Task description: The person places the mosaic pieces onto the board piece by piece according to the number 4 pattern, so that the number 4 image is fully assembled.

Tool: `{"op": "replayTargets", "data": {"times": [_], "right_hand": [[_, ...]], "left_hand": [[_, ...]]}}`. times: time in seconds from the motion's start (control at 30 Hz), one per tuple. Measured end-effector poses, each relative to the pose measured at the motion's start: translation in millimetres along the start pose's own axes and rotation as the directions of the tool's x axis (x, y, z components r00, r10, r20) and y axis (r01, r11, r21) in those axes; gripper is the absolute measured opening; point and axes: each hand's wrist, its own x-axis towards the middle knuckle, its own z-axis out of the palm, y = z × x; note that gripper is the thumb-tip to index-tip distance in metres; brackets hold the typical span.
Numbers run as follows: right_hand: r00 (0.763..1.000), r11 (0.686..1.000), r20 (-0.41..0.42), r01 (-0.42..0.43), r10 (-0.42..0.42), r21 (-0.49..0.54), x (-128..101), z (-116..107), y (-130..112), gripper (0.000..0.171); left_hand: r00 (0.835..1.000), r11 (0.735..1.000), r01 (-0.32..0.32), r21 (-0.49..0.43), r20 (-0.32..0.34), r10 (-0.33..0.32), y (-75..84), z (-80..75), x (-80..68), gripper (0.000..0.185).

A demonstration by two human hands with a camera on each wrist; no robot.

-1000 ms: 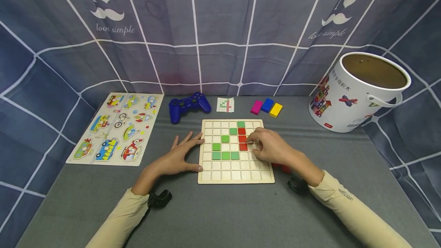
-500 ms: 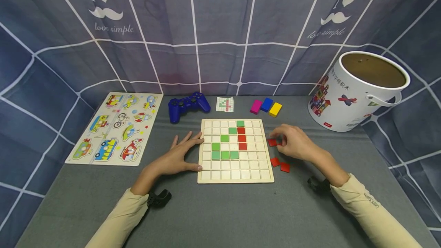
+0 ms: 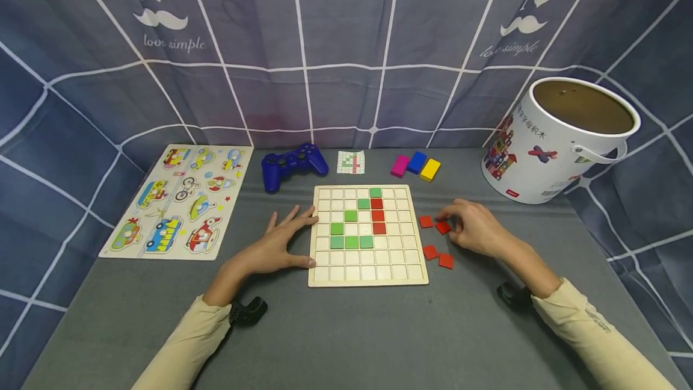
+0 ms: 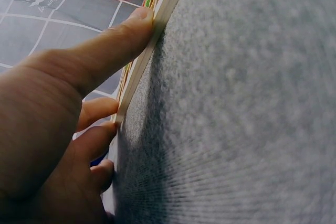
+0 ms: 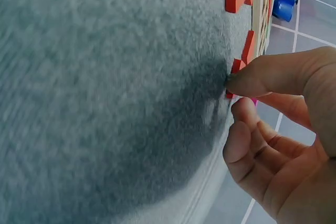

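A wooden grid board (image 3: 368, 273) lies at the middle of the grey table, with green tiles (image 3: 352, 242) and a column of red tiles (image 3: 377, 215) set in it. My left hand (image 3: 289, 233) lies flat against the board's left edge, fingers straight; the left wrist view shows the fingertips (image 4: 139, 19) touching that edge (image 4: 160, 24). To the right of the board lie several loose red tiles (image 3: 430, 252). My right hand (image 3: 460, 224) is over them, its curled thumb and finger pinching one red tile (image 3: 443, 227) (image 5: 234, 69).
Behind the board are a blue game controller (image 3: 294, 164), a small pattern card (image 3: 351, 162) and pink, blue and yellow blocks (image 3: 417, 162). A white bucket (image 3: 557, 143) stands at the back right. At the left lies a vehicle puzzle board (image 3: 178, 200).
My right hand has left the red column on the board and moved right to the loose red tiles, taking hold of one. My left hand has stayed put.
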Motion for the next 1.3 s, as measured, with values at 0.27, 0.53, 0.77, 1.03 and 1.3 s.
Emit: {"op": "replayTargets", "data": {"times": [0.27,0.53,0.77,1.03,1.3], "right_hand": [[1.0,1.0,-0.006,0.008,-0.009,-0.009,5,2,-1,0.029],[0.996,1.0,-0.084,0.015,-0.016,-0.013,6,2,-6,0.028],[0.996,0.998,-0.066,0.056,-0.054,0.024,9,8,-30,0.029],[0.989,0.988,-0.047,0.142,-0.139,0.06,17,23,-57,0.027],[0.982,0.975,-0.028,0.189,-0.187,0.117,31,35,-76,0.026]], "left_hand": [[1.0,1.0,-0.002,-0.003,-0.007,0.002,-0.9,-0.4,0.1,0.089],[1.0,1.0,-0.008,0.002,0.0,0.008,-1.9,-1.9,1.5,0.09],[1.0,1.0,-0.002,0.004,0.001,0.002,-2.0,-1.1,0.1,0.09],[1.0,1.0,0.007,0.008,0.006,-0.007,-3.0,-0.3,0.0,0.089],[1.0,1.0,-0.004,0.011,0.003,0.004,-3.5,0.8,0.5,0.09]]}}
